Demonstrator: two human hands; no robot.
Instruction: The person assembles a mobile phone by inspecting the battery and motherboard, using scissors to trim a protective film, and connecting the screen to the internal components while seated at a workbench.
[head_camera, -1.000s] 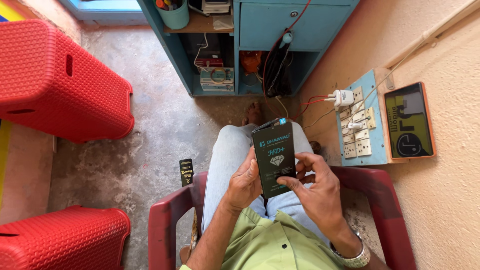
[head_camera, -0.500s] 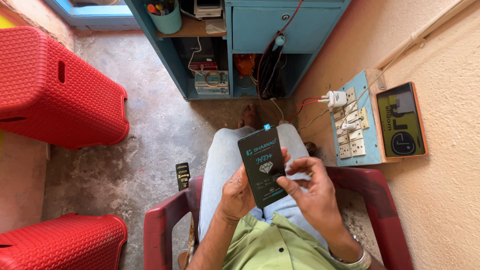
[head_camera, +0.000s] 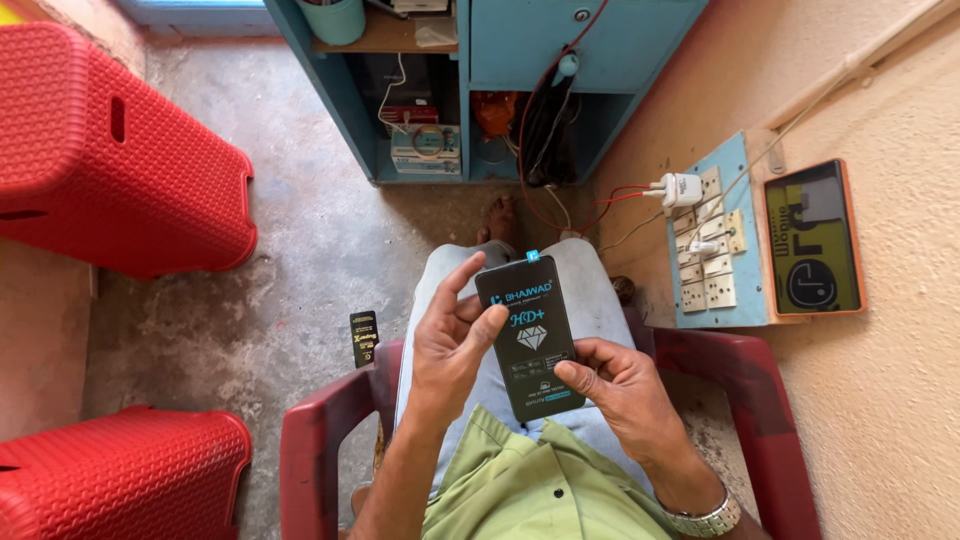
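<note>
A flat black rectangular packet with light printing and a small blue tab at its top is held upright over my lap. My left hand grips its left edge, thumb on the front and index finger raised. My right hand holds the lower right corner, thumb pressed on the face. I sit in a dark red plastic chair, in a green shirt and light trousers. A metal watch sits on my right wrist.
Red woven plastic stools stand at left and lower left. A small black packet lies on the concrete floor. A blue cabinet with wires stands ahead. A switchboard with a charger hangs on the right wall.
The black packet has come lower and closer to my body. My left index finger has lifted off it. The view has shifted slightly.
</note>
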